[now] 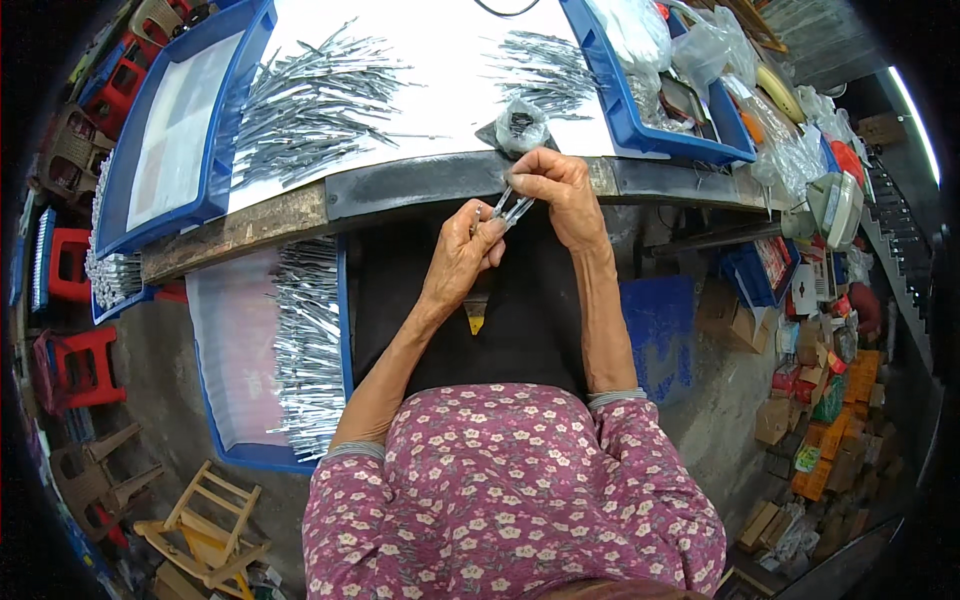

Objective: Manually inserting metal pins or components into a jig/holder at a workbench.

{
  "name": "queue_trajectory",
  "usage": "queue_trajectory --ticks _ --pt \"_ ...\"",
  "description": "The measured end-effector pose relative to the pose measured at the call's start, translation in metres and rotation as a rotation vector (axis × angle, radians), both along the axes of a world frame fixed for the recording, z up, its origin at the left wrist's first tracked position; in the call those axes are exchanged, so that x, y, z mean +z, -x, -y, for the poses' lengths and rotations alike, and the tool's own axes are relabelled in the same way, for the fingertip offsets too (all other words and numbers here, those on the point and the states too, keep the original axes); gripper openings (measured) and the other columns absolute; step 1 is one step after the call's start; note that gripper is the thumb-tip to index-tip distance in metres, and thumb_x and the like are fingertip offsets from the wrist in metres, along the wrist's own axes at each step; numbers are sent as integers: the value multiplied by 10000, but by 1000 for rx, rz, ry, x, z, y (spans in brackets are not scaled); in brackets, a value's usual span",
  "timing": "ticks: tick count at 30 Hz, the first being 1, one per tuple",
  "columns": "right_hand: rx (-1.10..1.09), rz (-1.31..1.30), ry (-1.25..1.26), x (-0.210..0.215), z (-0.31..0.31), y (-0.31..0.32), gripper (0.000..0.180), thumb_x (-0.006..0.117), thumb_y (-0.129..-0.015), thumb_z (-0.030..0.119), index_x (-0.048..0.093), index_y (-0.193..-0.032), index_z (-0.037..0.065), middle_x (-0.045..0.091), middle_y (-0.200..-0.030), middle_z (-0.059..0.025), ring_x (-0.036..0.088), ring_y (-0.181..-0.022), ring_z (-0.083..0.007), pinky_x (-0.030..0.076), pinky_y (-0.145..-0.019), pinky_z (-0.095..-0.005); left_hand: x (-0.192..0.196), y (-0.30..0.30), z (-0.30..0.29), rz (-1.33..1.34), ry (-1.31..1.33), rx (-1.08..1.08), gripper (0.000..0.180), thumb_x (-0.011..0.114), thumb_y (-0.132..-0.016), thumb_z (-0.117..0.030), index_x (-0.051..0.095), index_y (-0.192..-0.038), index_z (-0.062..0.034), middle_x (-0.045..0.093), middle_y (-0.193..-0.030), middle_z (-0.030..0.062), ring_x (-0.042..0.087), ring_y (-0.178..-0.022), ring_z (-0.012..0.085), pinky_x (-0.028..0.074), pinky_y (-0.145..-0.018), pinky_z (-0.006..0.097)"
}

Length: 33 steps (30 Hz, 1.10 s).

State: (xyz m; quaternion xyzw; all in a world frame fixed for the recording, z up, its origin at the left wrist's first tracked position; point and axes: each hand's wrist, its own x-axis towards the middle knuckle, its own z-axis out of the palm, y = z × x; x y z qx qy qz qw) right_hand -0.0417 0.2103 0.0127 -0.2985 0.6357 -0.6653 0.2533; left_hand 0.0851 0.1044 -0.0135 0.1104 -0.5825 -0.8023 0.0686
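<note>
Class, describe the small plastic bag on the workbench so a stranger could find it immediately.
Start at the white-topped workbench and follow its dark front edge to the right hand. Just above the knuckles sits the small plastic bag: clear, crumpled, dark inside, unlike the loose metal pieces around it.

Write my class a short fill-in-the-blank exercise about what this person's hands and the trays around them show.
1. Both hands, the left hand and the right hand, hold a small ____ part between them.
2. The trays have rims coloured ____.
3. The person's sleeves carry a ____ pattern.
4. The stools at the left are ____.

Missing words: metal; blue; floral; red
</note>
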Motion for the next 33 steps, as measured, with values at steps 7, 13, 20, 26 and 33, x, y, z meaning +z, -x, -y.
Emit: queue_trajectory --ticks 7,13,20,26,33 --pt "87 -36 -98 5 -5 8 58 587 -764 53 603 -769 -3 567 -681 8 481 -623 -43 379 -594 -180 -3 1 1 -32 67 6 189 503 -875 -224 477 -804 -51 455 -562 -22 379 -487 34 290 -437 179" --pt "-167 -66 -17 11 -4 13 90 578 -789 75 599 -776 -12 559 -665 1 471 -605 -52 375 -571 -186 2 2 3 -11 -37 -31 179 497 -882 -218 473 -837 -46 459 -569 -19 364 -473 23 270 -421 163" --pt "-375 -635 -320 0 18 44 140 575 -766 91 597 -810 -41 577 -641 -55 495 -555 -91 407 -521 -243 4 3 2 -32 -39 -18 220 512 -881 -275 469 -918 -63 465 -586 -25 321 -447 11 228 -407 153" --pt "-307 -872 -497 -6 29 53 155 543 -757 109 615 -821 -12 613 -743 -180 602 -682 -285 465 -618 -354 4 3 4 -21 7 -66 223 504 -882 -282 471 -919 -64 454 -583 -26 324 -455 15 235 -412 159" --pt "-152 -1094 -800 1 41 60 139 500 -727 78 583 -756 -30 587 -702 -219 585 -698 -376 459 -634 -432 4 3 2 8 14 -93 213 500 -876 -253 479 -877 -41 451 -565 -14 350 -474 31 257 -422 182"
